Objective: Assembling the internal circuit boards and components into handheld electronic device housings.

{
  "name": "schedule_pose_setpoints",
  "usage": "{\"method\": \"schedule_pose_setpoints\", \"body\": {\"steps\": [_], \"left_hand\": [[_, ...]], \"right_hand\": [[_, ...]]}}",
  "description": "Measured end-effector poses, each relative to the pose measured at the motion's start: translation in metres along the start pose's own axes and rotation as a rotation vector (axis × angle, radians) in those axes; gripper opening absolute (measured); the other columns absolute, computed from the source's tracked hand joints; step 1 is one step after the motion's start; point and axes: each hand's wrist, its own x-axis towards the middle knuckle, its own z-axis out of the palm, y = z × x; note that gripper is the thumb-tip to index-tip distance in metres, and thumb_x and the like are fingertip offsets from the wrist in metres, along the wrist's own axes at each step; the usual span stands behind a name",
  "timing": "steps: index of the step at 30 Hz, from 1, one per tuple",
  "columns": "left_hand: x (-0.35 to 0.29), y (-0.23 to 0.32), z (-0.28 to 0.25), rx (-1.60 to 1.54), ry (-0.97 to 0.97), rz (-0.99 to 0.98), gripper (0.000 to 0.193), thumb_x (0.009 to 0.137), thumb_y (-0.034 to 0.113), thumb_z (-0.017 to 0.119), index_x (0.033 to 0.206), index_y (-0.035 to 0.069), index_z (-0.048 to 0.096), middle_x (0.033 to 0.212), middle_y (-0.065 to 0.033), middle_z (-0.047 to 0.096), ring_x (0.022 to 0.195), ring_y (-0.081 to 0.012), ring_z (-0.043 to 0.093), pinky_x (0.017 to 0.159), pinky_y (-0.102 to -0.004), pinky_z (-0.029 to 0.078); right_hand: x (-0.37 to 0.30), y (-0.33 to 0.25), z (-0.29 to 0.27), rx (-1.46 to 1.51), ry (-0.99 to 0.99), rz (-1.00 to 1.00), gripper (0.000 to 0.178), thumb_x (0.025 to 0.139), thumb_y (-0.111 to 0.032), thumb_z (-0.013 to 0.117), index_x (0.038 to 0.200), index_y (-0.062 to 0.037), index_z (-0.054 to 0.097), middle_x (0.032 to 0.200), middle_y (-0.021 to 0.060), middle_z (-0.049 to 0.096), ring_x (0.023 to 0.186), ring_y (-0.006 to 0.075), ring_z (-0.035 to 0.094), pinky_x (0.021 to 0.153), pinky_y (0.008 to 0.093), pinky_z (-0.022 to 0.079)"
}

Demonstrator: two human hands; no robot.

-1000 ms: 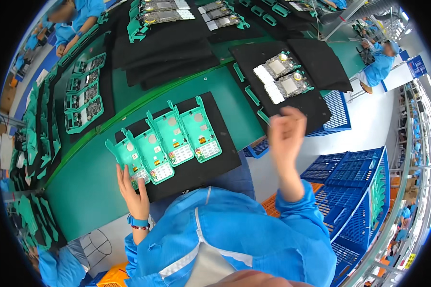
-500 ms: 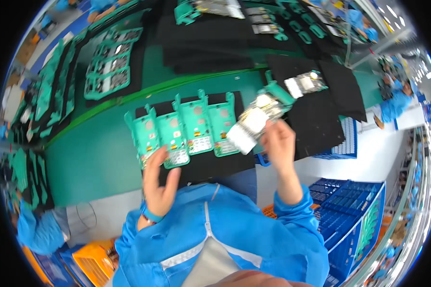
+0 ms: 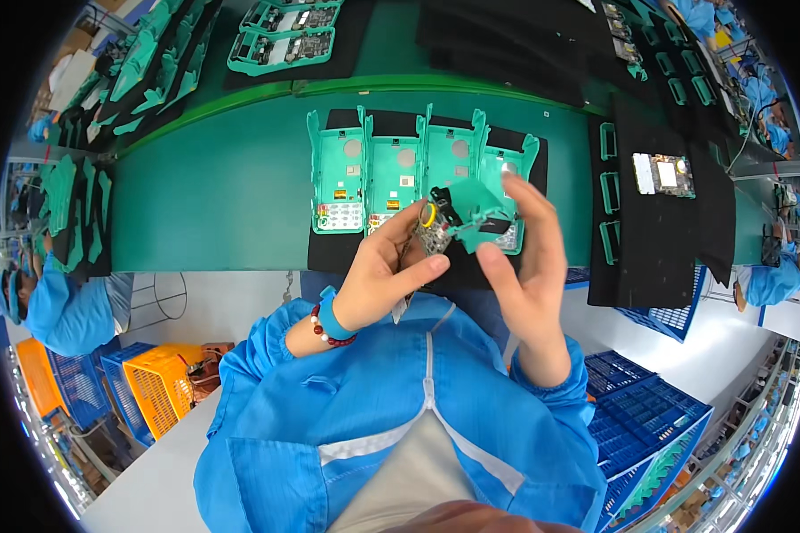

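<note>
My left hand (image 3: pixel 378 271) pinches a circuit board (image 3: pixel 430 233) bearing a yellow round part, tilted on edge in front of my chest. A green plastic piece (image 3: pixel 473 209) with a black part is joined to the board's upper end. My right hand (image 3: pixel 535 266) is beside that piece, thumb and fingers spread apart around its right side; whether they touch it is unclear. Behind both hands, a row of several green plastic housings (image 3: pixel 396 160) lies open side up on a black mat (image 3: pixel 329 253). The held parts and my hands partly cover the right-hand housings.
To the right, another circuit board (image 3: pixel 664 175) and several green frames (image 3: pixel 610 192) rest on black mats. Filled green housings (image 3: pixel 283 49) lie beyond the green ledge (image 3: pixel 240 93). Blue crates (image 3: pixel 649 413) stand low right, an orange crate (image 3: pixel 160 382) low left. Co-workers are at both sides.
The board with its green piece has come from the right to the middle, passing from my right hand into my left. My right hand's fingers have spread. The view has shifted right.
</note>
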Motion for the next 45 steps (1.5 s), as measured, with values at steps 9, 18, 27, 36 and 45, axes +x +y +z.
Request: {"method": "schedule_pose_setpoints", "body": {"steps": [9,18,27,36,45], "left_hand": [[-0.006,0.000,-0.003,0.016,-0.059,-0.038,0.080,0.088,0.004,0.075,0.154,-0.004,0.030,0.087,0.0052,0.050,0.071,-0.0011,0.040,0.063,-0.0181,0.036],[-0.004,0.012,0.005,-0.041,-0.079,-0.071,0.080,0.089,0.002,0.074,0.154,-0.005,0.028,0.129,-0.0038,0.055,0.093,-0.0032,0.049,0.080,-0.0201,0.046],[-0.014,0.004,0.009,-0.033,-0.114,-0.067,0.075,0.089,0.003,0.075,0.150,-0.007,0.033,0.132,-0.0064,0.057,0.114,-0.0090,0.055,0.094,-0.0260,0.049],[-0.011,0.003,0.003,0.023,-0.156,-0.101,0.062,0.090,0.004,0.073,0.140,-0.004,0.037,0.121,-0.0103,0.063,0.107,-0.0111,0.060,0.089,-0.0256,0.051],[-0.002,0.007,-0.002,-0.225,-0.076,-0.265,0.026,0.097,0.007,0.063,0.121,-0.001,0.057,0.102,-0.0037,0.071,0.085,-0.0043,0.061,0.075,-0.0204,0.049]], "right_hand": [[-0.002,0.012,0.000,0.397,-0.220,0.160,0.027,0.092,-0.002,0.065,0.117,-0.0067,0.057,0.149,0.0174,0.044,0.152,0.0376,0.018,0.119,0.0485,0.017],[-0.003,0.012,-0.003,0.398,-0.238,0.149,0.022,0.091,0.000,0.064,0.111,-0.0075,0.061,0.147,0.0152,0.048,0.153,0.0390,0.015,0.120,0.0511,0.015],[-0.011,0.024,0.004,0.383,-0.126,0.118,0.010,0.092,-0.004,0.067,0.101,-0.0059,0.063,0.121,0.0122,0.064,0.146,0.0398,0.032,0.116,0.0510,0.027],[-0.017,0.027,0.009,0.316,-0.022,0.072,0.012,0.097,-0.017,0.063,0.097,-0.0061,0.057,0.124,0.0168,0.063,0.146,0.0429,0.031,0.117,0.0534,0.025],[-0.024,0.046,-0.002,0.337,0.022,-0.008,0.020,0.099,-0.017,0.058,0.084,-0.0045,0.056,0.122,0.0182,0.063,0.143,0.0461,0.034,0.117,0.0564,0.023]]}}
